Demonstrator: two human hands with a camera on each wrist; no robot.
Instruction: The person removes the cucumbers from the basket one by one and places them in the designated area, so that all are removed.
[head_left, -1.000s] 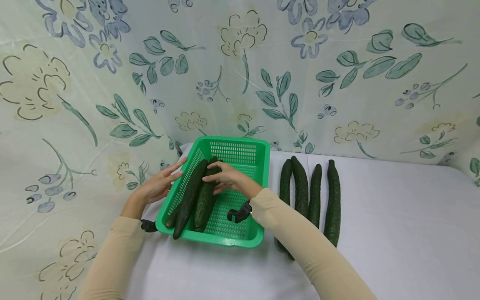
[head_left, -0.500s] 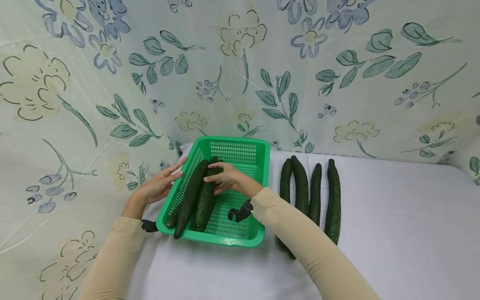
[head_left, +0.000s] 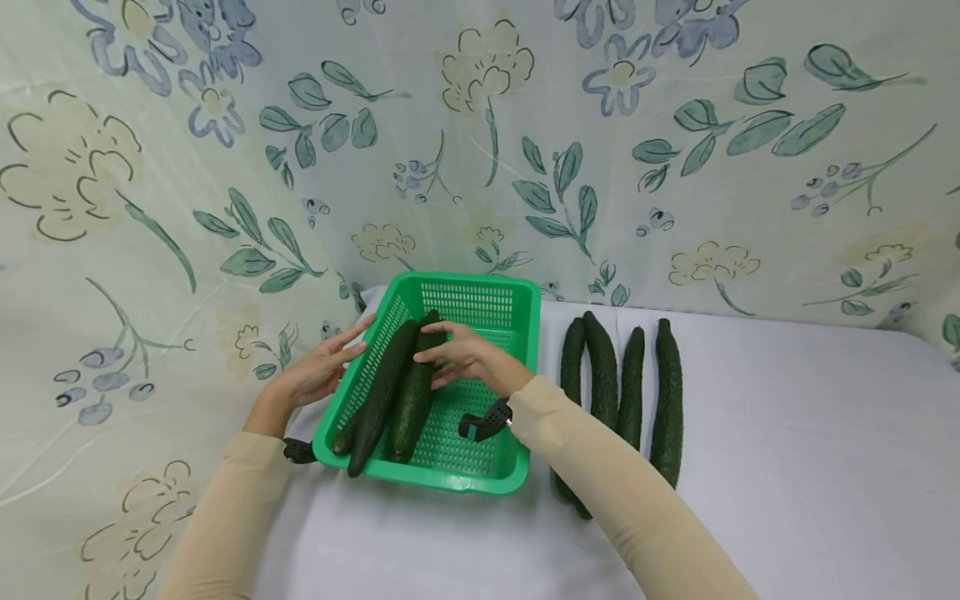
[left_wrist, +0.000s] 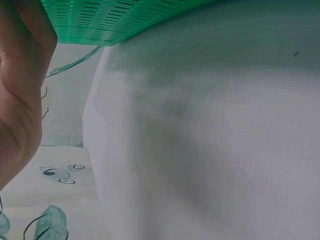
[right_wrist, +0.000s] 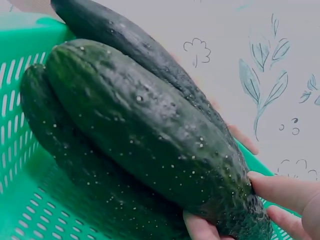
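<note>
In the head view, my right hand (head_left: pixel 465 358) reaches into a green plastic basket (head_left: pixel 423 477) and holds a cucumber (head_left: pixel 411 412) near its far end. The right wrist view shows thumb and fingers on opposite sides of this cucumber (right_wrist: pixel 145 120), with another cucumber (right_wrist: pixel 75 160) lying below it. To its left, a long dark cucumber (head_left: pixel 381 400) leans over the basket's near rim, partly covering one more. My left hand (head_left: pixel 318 371) rests against the basket's left side, fingers extended along the rim; the left wrist view shows only part of that hand (left_wrist: pixel 22 85).
Right of the basket, several cucumbers (head_left: pixel 667 400) lie side by side on the white tablecloth (head_left: pixel 795 442), partly hidden by my right forearm. A floral curtain (head_left: pixel 480 208) hangs behind the table and along its left side.
My right hand has shifted slightly to the right, and the far end of the held cucumber has moved a little with it. The left hand and basket stay in place.
</note>
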